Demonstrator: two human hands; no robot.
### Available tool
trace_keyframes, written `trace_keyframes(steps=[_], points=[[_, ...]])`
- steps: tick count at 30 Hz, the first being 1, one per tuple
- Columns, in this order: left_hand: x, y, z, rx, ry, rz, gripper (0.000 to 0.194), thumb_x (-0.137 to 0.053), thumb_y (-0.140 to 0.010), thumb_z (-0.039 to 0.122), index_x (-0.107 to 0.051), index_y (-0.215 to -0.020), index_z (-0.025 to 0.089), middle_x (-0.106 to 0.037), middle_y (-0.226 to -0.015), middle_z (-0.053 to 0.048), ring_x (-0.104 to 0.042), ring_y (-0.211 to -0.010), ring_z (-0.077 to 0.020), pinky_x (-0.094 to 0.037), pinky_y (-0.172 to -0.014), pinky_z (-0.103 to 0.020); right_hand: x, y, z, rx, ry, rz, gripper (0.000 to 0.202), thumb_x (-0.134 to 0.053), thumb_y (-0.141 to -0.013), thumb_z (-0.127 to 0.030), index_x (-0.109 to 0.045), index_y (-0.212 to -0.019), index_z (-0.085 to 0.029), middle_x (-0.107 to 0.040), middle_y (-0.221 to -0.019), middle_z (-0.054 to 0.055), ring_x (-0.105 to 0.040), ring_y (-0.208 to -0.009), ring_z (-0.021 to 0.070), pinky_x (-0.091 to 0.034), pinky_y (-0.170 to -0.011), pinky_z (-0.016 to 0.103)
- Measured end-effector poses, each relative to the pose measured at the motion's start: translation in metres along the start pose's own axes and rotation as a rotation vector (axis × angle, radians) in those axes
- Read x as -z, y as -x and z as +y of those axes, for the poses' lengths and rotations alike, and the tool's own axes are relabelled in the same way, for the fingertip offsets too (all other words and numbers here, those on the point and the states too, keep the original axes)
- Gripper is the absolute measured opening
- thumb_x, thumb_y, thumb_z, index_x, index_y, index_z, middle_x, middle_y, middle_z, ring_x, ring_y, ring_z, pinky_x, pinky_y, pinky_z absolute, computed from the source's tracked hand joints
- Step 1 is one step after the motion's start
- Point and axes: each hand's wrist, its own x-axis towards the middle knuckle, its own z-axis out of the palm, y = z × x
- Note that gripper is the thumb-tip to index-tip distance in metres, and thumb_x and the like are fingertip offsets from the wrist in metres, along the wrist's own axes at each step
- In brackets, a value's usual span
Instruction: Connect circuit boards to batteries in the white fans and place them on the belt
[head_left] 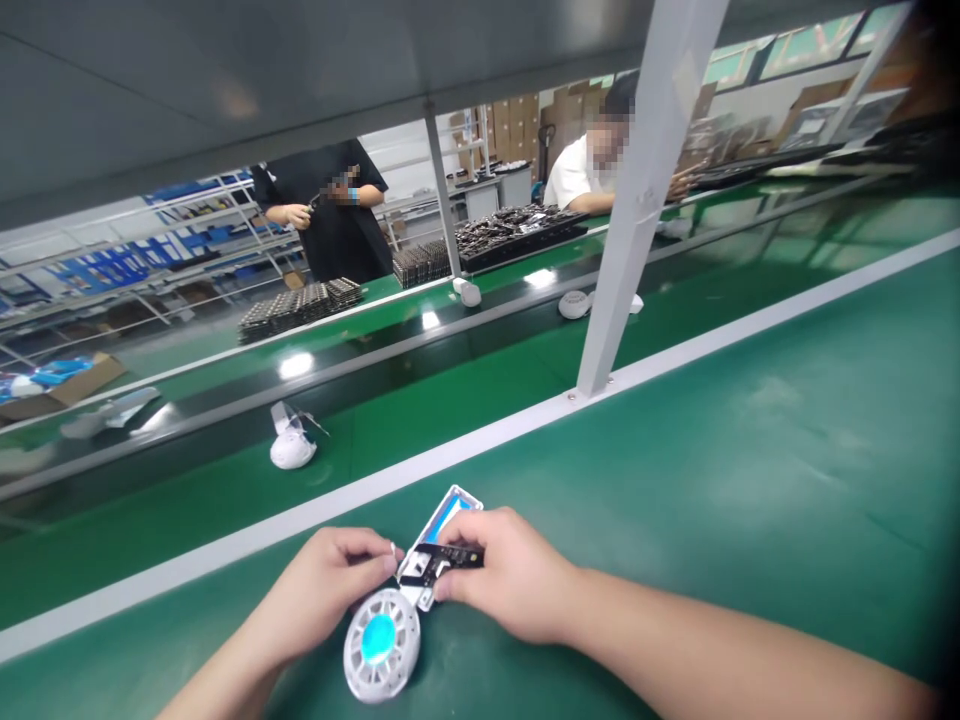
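Observation:
A white handheld fan (381,648) lies on the green bench in front of me, its round head nearest and its opened handle (466,497) pointing away. A bright turquoise disc fills the centre of the head, and something blue shows inside the handle. My right hand (510,575) pinches a small black circuit board (463,556) over the handle. Just left of the board, my left hand (337,575) has thumb and forefinger pressed together on a tiny white piece (393,549), perhaps a connector or wire end; its kind is too small to tell.
Beyond a white rail (510,432) runs a green conveyor belt (420,400) with a white fan part (292,445) and more white pieces (574,304). A slanted white post (637,200) rises from the rail beneath a grey overhead shelf (225,80). Two people work across the belt near stacked trays (300,305).

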Motion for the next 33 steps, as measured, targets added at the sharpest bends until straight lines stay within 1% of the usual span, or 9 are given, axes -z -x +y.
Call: trace_keyframes(steps=[2, 5, 9, 12, 16, 19, 24, 29, 33], points=[[-0.008, -0.001, 0.001, -0.110, 0.007, 0.011, 0.023, -0.066, -0.084, 0.037, -0.076, -0.075, 0.018, -0.071, -0.081, -0.004, -0.063, -0.072, -0.0161, -0.048, -0.065, -0.023, 0.005, 0.001, -0.002, 0.022, 0.043, -0.030, 0.019, -0.081, -0.068, -0.020, -0.072, -0.085, -0.022, -0.071, -0.076, -0.005, -0.063, -0.069, 0.0131, -0.043, -0.061, 0.021], [-0.024, 0.001, 0.002, -0.317, -0.013, 0.122, 0.017, -0.064, -0.085, 0.026, -0.076, -0.074, 0.020, -0.071, -0.080, -0.003, -0.066, -0.071, -0.0138, -0.051, -0.065, -0.020, 0.013, 0.004, -0.004, 0.119, 0.124, -0.097, 0.023, -0.085, -0.065, -0.025, -0.072, -0.084, -0.022, -0.070, -0.073, -0.005, -0.062, -0.064, 0.0120, -0.042, -0.057, 0.020], [-0.042, 0.007, 0.000, -0.623, -0.100, 0.184, 0.018, -0.061, -0.087, 0.013, -0.076, -0.082, 0.023, -0.071, -0.074, 0.001, -0.067, -0.063, -0.0086, -0.049, -0.058, -0.014, 0.017, 0.005, -0.001, 0.291, 0.099, -0.117, 0.024, -0.087, -0.068, -0.029, -0.074, -0.086, -0.021, -0.072, -0.076, -0.003, -0.065, -0.068, 0.0123, -0.046, -0.065, 0.021], [-0.049, 0.012, -0.004, -0.736, -0.137, 0.189, 0.020, -0.059, -0.089, 0.009, -0.074, -0.086, 0.023, -0.070, -0.074, 0.001, -0.066, -0.063, -0.0078, -0.048, -0.058, -0.013, 0.017, 0.005, 0.001, 0.319, 0.058, -0.110, 0.025, -0.087, -0.071, -0.034, -0.074, -0.088, -0.021, -0.074, -0.079, 0.000, -0.067, -0.071, 0.0138, -0.048, -0.068, 0.022], [-0.054, 0.017, -0.007, -0.859, -0.206, 0.301, 0.013, -0.060, -0.088, 0.008, -0.067, -0.083, 0.018, -0.067, -0.072, -0.001, -0.061, -0.062, -0.0105, -0.046, -0.057, -0.019, 0.017, 0.007, 0.001, 0.336, 0.038, -0.118, 0.028, -0.086, -0.073, -0.038, -0.072, -0.091, -0.020, -0.073, -0.081, 0.001, -0.066, -0.071, 0.0141, -0.048, -0.067, 0.024], [-0.057, 0.018, -0.005, -0.898, -0.246, 0.360, 0.018, -0.059, -0.087, 0.007, -0.060, -0.072, 0.017, -0.063, -0.066, 0.000, -0.057, -0.058, -0.0106, -0.041, -0.054, -0.023, 0.018, 0.007, 0.001, 0.386, 0.021, -0.121, 0.027, -0.086, -0.075, -0.034, -0.071, -0.093, -0.021, -0.070, -0.078, 0.000, -0.063, -0.067, 0.0130, -0.047, -0.063, 0.023], [-0.059, 0.020, -0.006, -0.883, -0.250, 0.339, 0.018, -0.058, -0.087, 0.010, -0.060, -0.071, 0.017, -0.059, -0.064, 0.002, -0.051, -0.056, -0.0100, -0.037, -0.052, -0.024, 0.019, 0.007, 0.001, 0.462, -0.004, -0.174, 0.028, -0.087, -0.075, -0.026, -0.072, -0.098, -0.022, -0.071, -0.081, 0.003, -0.066, -0.072, 0.0148, -0.051, -0.067, 0.026], [-0.063, 0.021, -0.008, -0.824, -0.273, 0.327, 0.027, -0.059, -0.088, 0.015, -0.056, -0.062, 0.017, -0.056, -0.061, 0.003, -0.048, -0.056, -0.0098, -0.035, -0.053, -0.026, 0.018, 0.010, -0.001, 0.440, 0.040, -0.213, 0.032, -0.085, -0.077, -0.029, -0.072, -0.106, -0.024, -0.071, -0.084, 0.003, -0.067, -0.072, 0.0153, -0.053, -0.066, 0.026], [-0.065, 0.022, -0.007, -0.818, -0.292, 0.366, 0.028, -0.057, -0.087, 0.014, -0.055, -0.058, 0.017, -0.055, -0.058, 0.002, -0.047, -0.054, -0.0098, -0.032, -0.051, -0.026, 0.018, 0.012, 0.000, 0.424, 0.042, -0.183, 0.032, -0.085, -0.076, -0.028, -0.072, -0.106, -0.026, -0.071, -0.085, 0.003, -0.066, -0.071, 0.0161, -0.054, -0.064, 0.028]])
